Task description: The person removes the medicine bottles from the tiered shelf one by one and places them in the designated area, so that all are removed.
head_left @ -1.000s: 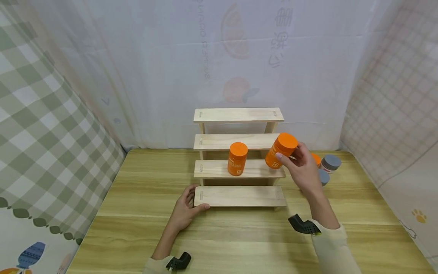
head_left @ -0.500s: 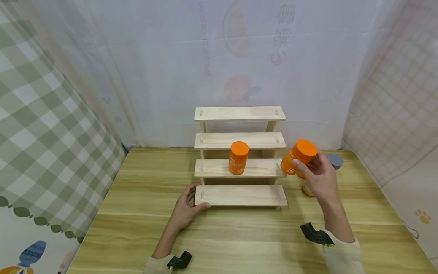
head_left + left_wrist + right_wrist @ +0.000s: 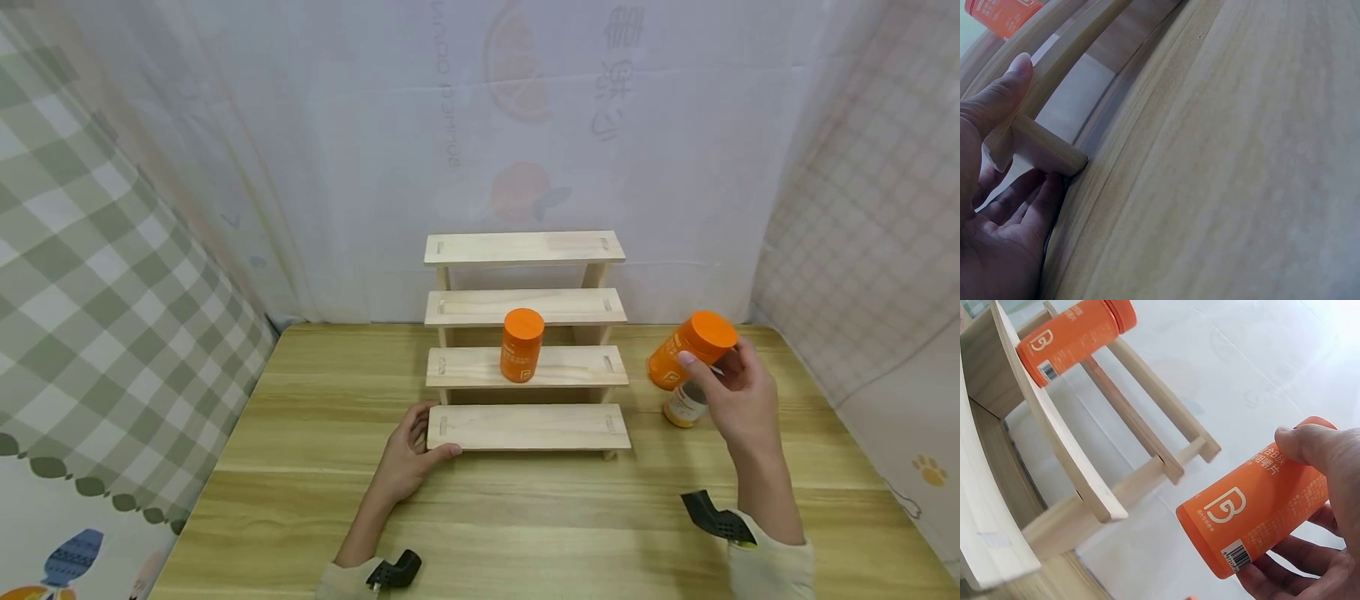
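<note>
A pale wooden stepped rack [image 3: 528,427] stands on the table. My left hand [image 3: 408,457] grips the left end of its lowest step; in the left wrist view the thumb lies on the board and the fingers are around the short leg. On the second step up stands an upright orange bottle [image 3: 521,346]. To the right of the rack, my right hand [image 3: 750,408] holds a second orange bottle [image 3: 675,357], tilted and apart from the rack. The right wrist view shows the held bottle's label and barcode [image 3: 1235,555].
Below the held bottle stands a bottle with a white and yellow label [image 3: 684,407], its top partly hidden by my right hand. The wood-grain table [image 3: 540,517] meets a white cloth [image 3: 360,192] behind, and a green checked cloth [image 3: 97,250] rises at left.
My right hand has carried the tilted orange bottle rightward, from over the second step to past the rack's right end. My left hand and the bottle on the rack have stayed in place.
</note>
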Tool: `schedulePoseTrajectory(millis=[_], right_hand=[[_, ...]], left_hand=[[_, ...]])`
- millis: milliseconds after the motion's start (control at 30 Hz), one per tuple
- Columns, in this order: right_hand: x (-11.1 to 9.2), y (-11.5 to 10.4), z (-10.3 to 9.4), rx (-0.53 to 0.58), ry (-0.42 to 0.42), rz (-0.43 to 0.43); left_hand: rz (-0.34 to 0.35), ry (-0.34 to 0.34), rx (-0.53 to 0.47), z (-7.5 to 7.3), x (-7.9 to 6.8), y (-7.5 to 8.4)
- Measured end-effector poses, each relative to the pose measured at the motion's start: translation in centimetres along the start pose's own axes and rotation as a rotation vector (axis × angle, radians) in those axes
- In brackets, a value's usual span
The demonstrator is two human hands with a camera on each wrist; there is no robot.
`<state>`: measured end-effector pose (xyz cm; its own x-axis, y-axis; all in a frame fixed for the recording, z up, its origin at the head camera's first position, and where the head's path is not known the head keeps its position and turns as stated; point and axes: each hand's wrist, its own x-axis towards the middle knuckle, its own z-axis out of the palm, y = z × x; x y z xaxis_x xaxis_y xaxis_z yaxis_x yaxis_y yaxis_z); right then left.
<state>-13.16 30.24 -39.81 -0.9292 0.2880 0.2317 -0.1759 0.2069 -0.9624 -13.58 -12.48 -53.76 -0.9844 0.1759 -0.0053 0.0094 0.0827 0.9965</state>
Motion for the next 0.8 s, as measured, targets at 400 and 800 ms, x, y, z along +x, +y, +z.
schedulePoseTrajectory(millis=[400,800], right_hand=[[0.4,0.6,-3.4,0.058,0.103,0.041],[0.8,1.5,-6.5,0.078,0.289,0.155]], left_hand=[[-0.011,-0.002,0.002,-0.1,0.0,0.1],[-0.015,0.006,0.012,-0.1,-0.1,0.1]])
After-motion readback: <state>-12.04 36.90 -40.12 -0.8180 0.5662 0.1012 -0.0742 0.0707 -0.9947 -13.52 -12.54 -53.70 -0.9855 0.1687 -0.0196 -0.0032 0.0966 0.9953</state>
